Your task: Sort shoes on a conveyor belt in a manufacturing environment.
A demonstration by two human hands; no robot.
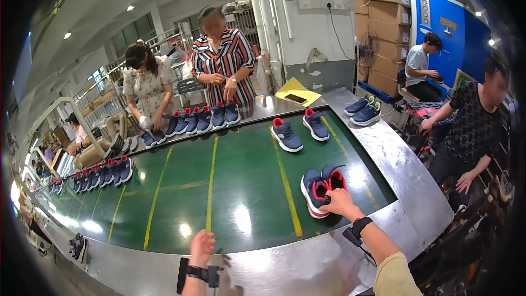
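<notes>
- R hand (pixel 341 204): over green conveyor belt (pixel 246 170), nr its near R corner; fingers closed on heel collar of navy sneaker (pixel 308 185).
- Mate sneaker (pixel 330 171): on belt, just beside it on R; gap from there to belt's R edge.
- L hand (pixel 203 248): at belt's near edge, well apart from pair; fingers half-curled, can't tell if holding anything.
- Room: wide striped stretch of belt betw pair & sneaker row (pixel 103 175) farther L on belt.
- Metal tabletop (pixel 406 172): borders belt's R + near edges.
</notes>
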